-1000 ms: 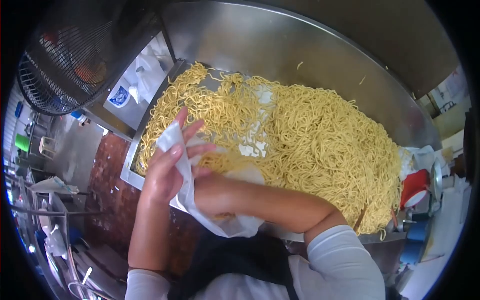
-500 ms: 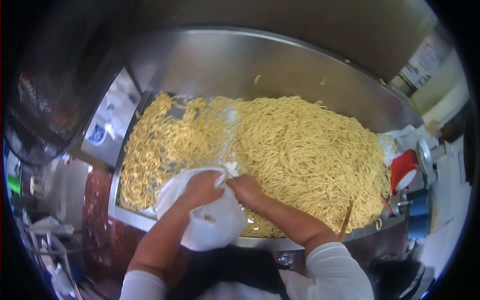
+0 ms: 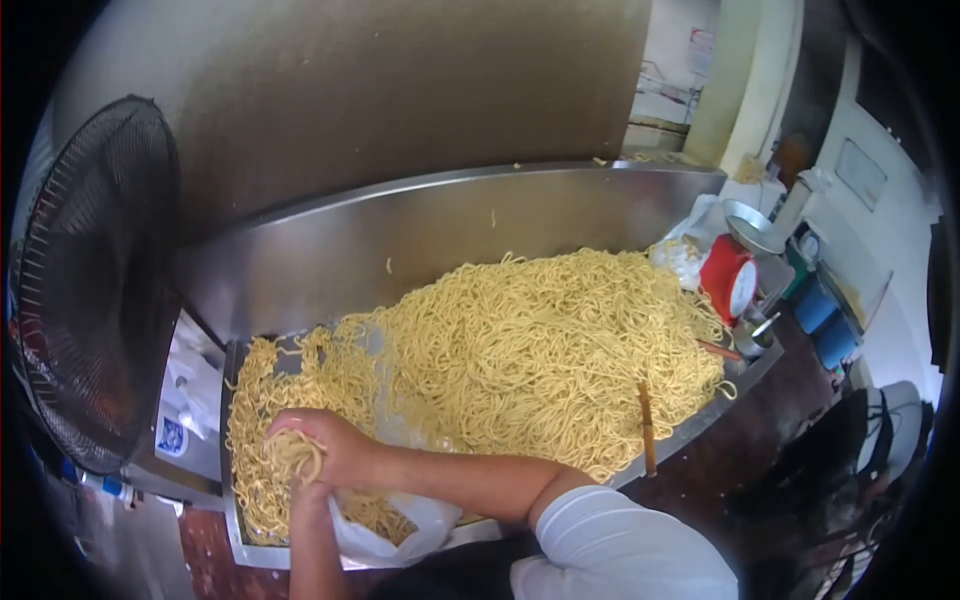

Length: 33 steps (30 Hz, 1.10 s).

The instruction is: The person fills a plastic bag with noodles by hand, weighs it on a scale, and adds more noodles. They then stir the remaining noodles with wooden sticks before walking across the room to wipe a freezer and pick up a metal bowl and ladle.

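Note:
Yellow noodles lie in a large heap across the metal tray. My right hand reaches over to the left side and is closed round a clump of noodles. Just below that clump is my left hand; its fingers are hidden, so its grip does not show. A white plastic bag sits at the tray's front edge beside my left forearm, its mouth open and noodles visible inside.
A black fan stands at the left. A red scale with a metal pan is at the tray's right end, near a crumpled plastic bag. A wooden stick leans on the front rim. Blue containers stand at right.
Both hands were at the white bag's top; now the right hand has moved left and holds noodles. The bag's mouth is open, showing noodles. The view has tilted up and turned right.

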{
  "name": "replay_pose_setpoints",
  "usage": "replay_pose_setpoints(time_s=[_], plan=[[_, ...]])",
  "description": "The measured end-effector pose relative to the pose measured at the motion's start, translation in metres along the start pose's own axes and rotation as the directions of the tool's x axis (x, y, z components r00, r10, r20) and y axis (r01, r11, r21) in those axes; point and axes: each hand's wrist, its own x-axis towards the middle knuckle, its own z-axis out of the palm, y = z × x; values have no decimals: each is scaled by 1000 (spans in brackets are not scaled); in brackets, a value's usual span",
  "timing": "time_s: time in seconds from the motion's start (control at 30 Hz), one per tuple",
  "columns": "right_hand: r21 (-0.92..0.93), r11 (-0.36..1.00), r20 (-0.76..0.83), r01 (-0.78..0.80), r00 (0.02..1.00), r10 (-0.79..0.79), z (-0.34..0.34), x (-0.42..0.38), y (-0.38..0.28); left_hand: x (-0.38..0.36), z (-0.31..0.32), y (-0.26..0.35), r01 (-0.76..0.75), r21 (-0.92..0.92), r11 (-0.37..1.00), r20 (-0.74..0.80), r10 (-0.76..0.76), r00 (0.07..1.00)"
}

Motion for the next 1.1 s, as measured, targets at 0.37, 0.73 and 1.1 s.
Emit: replay_pose_setpoints(time_s=[0.37, 0.73, 1.1], plan=[[-322, 887, 131, -330, 913, 387, -2, -50, 29, -57, -38, 71, 143, 411, 900, -59, -130, 990], [-638, 764, 652, 97, 596, 469, 56, -9, 5, -55, -28, 104, -77, 210, 975, -146, 109, 983], [-611, 602, 235, -515, 608, 759, -27, -102, 113, -65, -37, 121, -66, -74, 995, -130, 56, 990]])
